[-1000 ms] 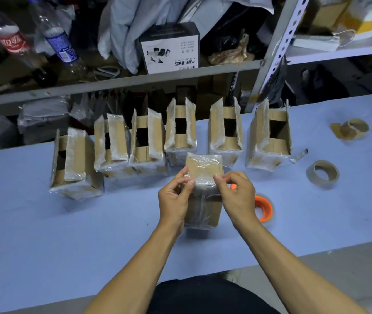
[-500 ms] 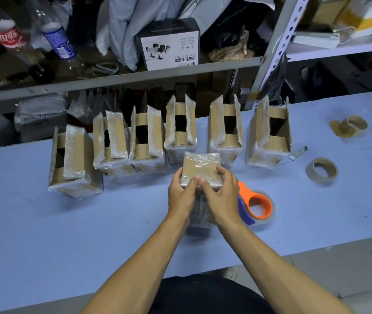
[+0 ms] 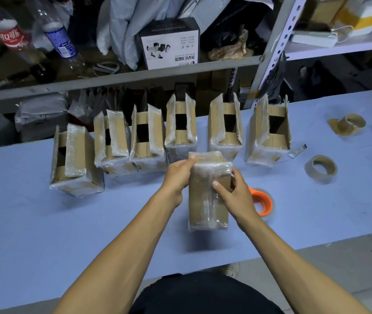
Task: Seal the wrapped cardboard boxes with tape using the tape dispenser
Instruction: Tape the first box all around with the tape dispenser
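Both hands held the wrapped box (image 3: 207, 193) upright on the table (image 3: 44, 223): left hand (image 3: 177, 175) gripping its side, right hand (image 3: 237, 196) curled round it, half hiding the orange tape dispenser (image 3: 262, 201) behind.

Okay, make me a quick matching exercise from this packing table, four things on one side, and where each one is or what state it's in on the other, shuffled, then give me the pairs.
Things:
1. closed box
2. orange tape dispenser
3. empty tape roll
4. row of six boxes

Places or states:
A. standing at the back of the table with flaps open
B. held in both hands
C. lying alone on the table at the right
D. on the table just behind the right hand

Pairs: 1-B, 2-D, 3-C, 4-A
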The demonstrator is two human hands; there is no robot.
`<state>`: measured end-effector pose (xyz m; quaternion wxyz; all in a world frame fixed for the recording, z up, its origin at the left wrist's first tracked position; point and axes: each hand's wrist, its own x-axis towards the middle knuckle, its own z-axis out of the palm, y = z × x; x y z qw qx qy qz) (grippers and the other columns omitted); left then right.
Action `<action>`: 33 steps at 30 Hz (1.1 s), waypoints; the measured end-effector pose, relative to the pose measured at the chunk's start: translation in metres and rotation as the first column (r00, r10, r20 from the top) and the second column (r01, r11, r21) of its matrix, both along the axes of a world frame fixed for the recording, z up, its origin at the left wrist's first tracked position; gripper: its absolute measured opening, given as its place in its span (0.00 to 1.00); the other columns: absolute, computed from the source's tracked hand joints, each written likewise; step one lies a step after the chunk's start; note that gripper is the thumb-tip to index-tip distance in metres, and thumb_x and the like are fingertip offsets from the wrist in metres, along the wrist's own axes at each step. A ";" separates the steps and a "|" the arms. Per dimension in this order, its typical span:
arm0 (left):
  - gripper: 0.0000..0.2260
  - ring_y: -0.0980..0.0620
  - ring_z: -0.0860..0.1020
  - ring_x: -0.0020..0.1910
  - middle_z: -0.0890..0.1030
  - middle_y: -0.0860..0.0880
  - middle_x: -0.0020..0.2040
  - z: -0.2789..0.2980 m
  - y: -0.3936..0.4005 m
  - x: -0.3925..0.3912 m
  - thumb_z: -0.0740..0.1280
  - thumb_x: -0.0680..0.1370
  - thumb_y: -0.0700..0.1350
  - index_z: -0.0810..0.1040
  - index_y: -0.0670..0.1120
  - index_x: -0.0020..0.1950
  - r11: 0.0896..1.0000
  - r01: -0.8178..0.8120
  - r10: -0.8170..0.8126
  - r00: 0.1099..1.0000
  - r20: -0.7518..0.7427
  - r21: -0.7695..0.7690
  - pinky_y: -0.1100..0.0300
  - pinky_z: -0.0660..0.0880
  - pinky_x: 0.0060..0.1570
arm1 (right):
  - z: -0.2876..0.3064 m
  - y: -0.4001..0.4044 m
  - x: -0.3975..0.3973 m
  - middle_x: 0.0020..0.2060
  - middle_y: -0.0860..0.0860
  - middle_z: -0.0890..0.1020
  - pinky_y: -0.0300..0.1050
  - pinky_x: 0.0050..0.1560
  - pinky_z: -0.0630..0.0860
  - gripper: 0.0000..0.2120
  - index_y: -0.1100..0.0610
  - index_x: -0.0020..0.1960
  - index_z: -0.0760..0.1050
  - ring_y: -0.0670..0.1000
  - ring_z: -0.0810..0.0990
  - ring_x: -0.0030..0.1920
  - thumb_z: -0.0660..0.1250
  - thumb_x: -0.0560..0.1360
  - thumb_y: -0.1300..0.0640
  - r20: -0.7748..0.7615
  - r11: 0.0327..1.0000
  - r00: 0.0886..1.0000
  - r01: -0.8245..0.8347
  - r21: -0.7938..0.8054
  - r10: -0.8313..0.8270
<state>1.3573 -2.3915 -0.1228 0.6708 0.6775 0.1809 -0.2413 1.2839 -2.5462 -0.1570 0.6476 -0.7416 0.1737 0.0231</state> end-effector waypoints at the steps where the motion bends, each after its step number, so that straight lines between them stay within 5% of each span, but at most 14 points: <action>1: 0.20 0.49 0.82 0.57 0.85 0.48 0.58 -0.001 0.002 0.000 0.68 0.80 0.56 0.79 0.41 0.64 0.999 0.036 -0.036 0.999 0.002 -0.015 0.56 0.77 0.57 | -0.001 -0.002 0.000 0.55 0.40 0.82 0.46 0.57 0.79 0.23 0.44 0.67 0.71 0.41 0.81 0.56 0.72 0.74 0.50 -0.020 0.999 0.999 0.045 -0.029 -0.046; 3: 0.29 0.55 0.81 0.60 0.80 0.53 0.64 -0.009 0.008 -0.005 0.73 0.77 0.55 0.70 0.44 0.74 0.993 0.110 -0.109 0.994 0.022 -0.045 0.60 0.75 0.59 | -0.003 -0.006 0.002 0.50 0.40 0.84 0.48 0.53 0.80 0.15 0.42 0.58 0.76 0.43 0.82 0.51 0.72 0.73 0.43 -0.084 0.989 0.988 0.123 -0.082 -0.130; 6: 0.25 0.56 0.83 0.56 0.83 0.55 0.60 -0.032 0.012 -0.025 0.75 0.76 0.44 0.73 0.55 0.71 0.931 0.365 -0.364 0.928 0.082 -0.003 0.62 0.80 0.51 | -0.013 -0.005 -0.003 0.46 0.43 0.84 0.55 0.53 0.80 0.11 0.45 0.52 0.78 0.47 0.83 0.48 0.70 0.74 0.41 -0.206 0.980 0.964 0.140 -0.138 -0.166; 9: 0.26 0.50 0.80 0.62 0.80 0.52 0.66 -0.054 0.015 -0.039 0.68 0.80 0.41 0.67 0.60 0.75 0.899 0.418 -0.427 0.903 0.051 0.132 0.49 0.76 0.65 | -0.026 0.003 -0.010 0.49 0.47 0.84 0.57 0.49 0.82 0.19 0.53 0.59 0.77 0.49 0.84 0.48 0.72 0.73 0.43 -0.331 0.992 0.936 0.092 -0.088 -0.116; 14: 0.28 0.50 0.79 0.62 0.78 0.51 0.67 -0.055 0.026 -0.024 0.67 0.81 0.41 0.65 0.57 0.79 0.853 0.481 -0.489 0.872 -0.014 0.203 0.49 0.74 0.67 | -0.021 -0.016 0.009 0.71 0.53 0.70 0.54 0.70 0.67 0.43 0.58 0.77 0.60 0.54 0.69 0.71 0.78 0.69 0.50 -0.239 0.943 0.971 -0.108 -0.313 0.032; 17: 0.25 0.51 0.78 0.62 0.78 0.53 0.67 -0.044 0.024 -0.016 0.68 0.80 0.42 0.69 0.57 0.76 0.735 0.591 -0.617 0.786 -0.033 0.332 0.57 0.73 0.64 | -0.015 -0.023 0.018 0.65 0.51 0.78 0.45 0.63 0.70 0.26 0.56 0.70 0.73 0.53 0.75 0.65 0.72 0.75 0.50 -0.247 0.855 0.954 -0.266 -0.445 0.168; 19: 0.25 0.50 0.75 0.67 0.77 0.53 0.70 -0.039 0.021 -0.016 0.70 0.79 0.45 0.71 0.55 0.76 0.642 0.521 -0.636 0.771 0.012 0.562 0.59 0.70 0.64 | -0.015 -0.023 0.014 0.54 0.52 0.83 0.43 0.51 0.69 0.16 0.58 0.59 0.79 0.54 0.79 0.56 0.70 0.76 0.50 -0.223 0.813 0.968 -0.218 -0.540 0.112; 22: 0.27 0.47 0.68 0.74 0.71 0.49 0.76 -0.041 0.026 -0.029 0.70 0.79 0.47 0.68 0.49 0.77 0.624 0.179 -0.473 0.861 0.185 0.761 0.55 0.64 0.72 | -0.020 -0.016 -0.004 0.43 0.50 0.80 0.48 0.47 0.71 0.12 0.58 0.48 0.75 0.54 0.77 0.46 0.70 0.75 0.49 -0.192 0.863 0.981 -0.069 -0.500 -0.033; 25: 0.27 0.46 0.71 0.72 0.74 0.49 0.72 -0.048 0.034 -0.054 0.71 0.79 0.48 0.68 0.49 0.76 0.784 -0.044 -0.114 0.970 0.213 0.619 0.57 0.69 0.66 | -0.030 -0.013 -0.016 0.40 0.50 0.78 0.50 0.44 0.73 0.16 0.57 0.47 0.71 0.54 0.77 0.43 0.71 0.74 0.46 -0.217 0.909 0.976 -0.059 -0.412 -0.035; 29: 0.21 0.51 0.77 0.59 0.77 0.55 0.61 -0.059 0.036 -0.066 0.68 0.80 0.49 0.70 0.49 0.73 0.822 -0.094 -0.019 0.981 0.192 0.561 0.66 0.69 0.51 | -0.041 -0.020 -0.007 0.58 0.47 0.79 0.49 0.58 0.74 0.18 0.52 0.65 0.70 0.50 0.77 0.58 0.68 0.77 0.50 -0.248 0.976 0.962 -0.154 -0.154 0.112; 33: 0.09 0.47 0.82 0.57 0.85 0.52 0.55 -0.062 0.041 -0.072 0.70 0.79 0.50 0.80 0.54 0.59 0.908 -0.193 0.174 0.981 0.085 0.372 0.46 0.77 0.61 | -0.047 -0.014 -0.006 0.63 0.40 0.75 0.38 0.59 0.68 0.23 0.44 0.74 0.65 0.43 0.74 0.62 0.62 0.80 0.51 -0.199 0.982 0.969 -0.169 -0.081 0.150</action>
